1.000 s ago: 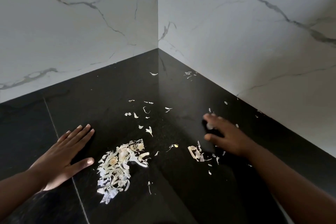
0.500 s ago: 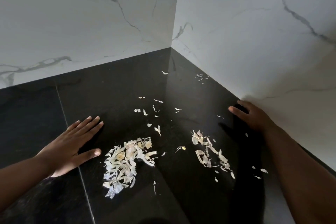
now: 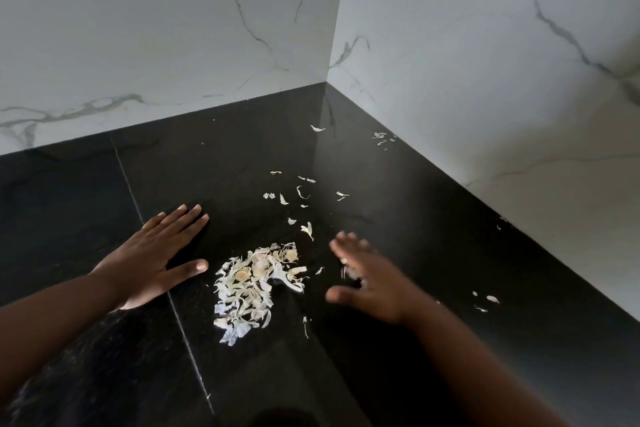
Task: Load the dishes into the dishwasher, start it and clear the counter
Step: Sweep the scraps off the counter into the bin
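Note:
A pile of pale garlic peels [image 3: 254, 282] lies on the black counter [image 3: 398, 191] in a corner. My left hand [image 3: 157, 258] rests flat on the counter just left of the pile, fingers straight. My right hand [image 3: 369, 279] is blurred, fingers spread, just right of the pile, with a few peels under its palm. Loose peel scraps [image 3: 301, 192] are scattered behind the pile. Two or three bits [image 3: 486, 300] lie to the right of my right arm.
White marble-patterned walls [image 3: 485, 80] meet at the corner behind the counter. A few peel bits [image 3: 381, 137] sit against the right wall near the corner. A thin seam [image 3: 180, 326] runs across the counter under my left hand.
My right hand has swept left from the right wall to beside the main pile, pushing the smaller right-hand heap of peels with it. My left hand stayed flat in place.

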{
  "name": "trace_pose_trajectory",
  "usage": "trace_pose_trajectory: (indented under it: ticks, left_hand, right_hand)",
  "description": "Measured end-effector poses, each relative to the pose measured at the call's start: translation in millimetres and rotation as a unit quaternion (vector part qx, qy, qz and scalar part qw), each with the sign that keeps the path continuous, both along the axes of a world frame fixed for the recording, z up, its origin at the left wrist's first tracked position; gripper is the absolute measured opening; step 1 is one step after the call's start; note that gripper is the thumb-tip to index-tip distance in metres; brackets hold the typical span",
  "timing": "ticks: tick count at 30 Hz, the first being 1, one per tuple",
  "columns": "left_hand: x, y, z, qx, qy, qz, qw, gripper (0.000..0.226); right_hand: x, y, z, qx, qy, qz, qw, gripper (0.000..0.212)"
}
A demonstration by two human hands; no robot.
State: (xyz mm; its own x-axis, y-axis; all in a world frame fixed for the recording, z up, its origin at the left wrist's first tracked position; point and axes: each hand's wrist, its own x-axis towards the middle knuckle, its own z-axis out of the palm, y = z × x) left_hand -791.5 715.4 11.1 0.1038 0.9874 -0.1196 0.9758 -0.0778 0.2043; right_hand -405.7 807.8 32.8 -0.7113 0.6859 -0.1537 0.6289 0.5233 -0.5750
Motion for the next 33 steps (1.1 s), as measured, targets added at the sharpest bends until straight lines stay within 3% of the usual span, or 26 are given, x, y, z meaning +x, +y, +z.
trace_pose_trajectory:
  ticks: [3, 7, 9, 12, 15, 22, 29, 31, 33]
  left_hand:
    - [-1, 1, -2, 0.006, -0.003, 0.0, 1.0, 0.087]
    - [-2, 2, -4, 0.009, 0.004, -0.001, 1.0, 0.086]
    - [-3, 3, -5, 0.01, 0.007, -0.004, 1.0, 0.086]
    - [-4, 3, -6, 0.011, 0.004, -0.005, 1.0, 0.085]
    - [-2, 3, -6, 0.012, 0.008, -0.005, 1.0, 0.087]
    - [1, 2, -2, 0.007, 0.016, -0.003, 1.0, 0.09]
    - [3, 2, 1, -0.003, 0.017, -0.002, 1.0, 0.092]
    - [2, 1, 1, -0.003, 0.015, -0.001, 1.0, 0.092]
    - [2, 1, 1, -0.003, 0.015, 0.0, 1.0, 0.091]
  right_hand:
    - [-11, -33, 5, -0.069, 0.072, -0.032, 0.995, 0.105]
    - [42, -25, 25, -0.005, 0.128, -0.22, 0.967, 0.078]
    - [100, -13, 27, 0.052, 0.075, -0.328, 0.94, 0.074]
    - [168, -13, 22, 0.051, -0.091, -0.407, 0.907, 0.11]
    - [171, -26, 5, 0.035, -0.172, -0.373, 0.911, 0.134]
    - [9, -70, -18, 0.116, -0.145, -0.183, 0.965, 0.13]
    - [-101, -61, -21, 0.107, -0.042, -0.217, 0.969, 0.128]
    - [-108, -54, -16, 0.022, 0.077, -0.22, 0.972, 0.119]
    - [-105, -43, -9, -0.067, 0.231, -0.279, 0.93, 0.111]
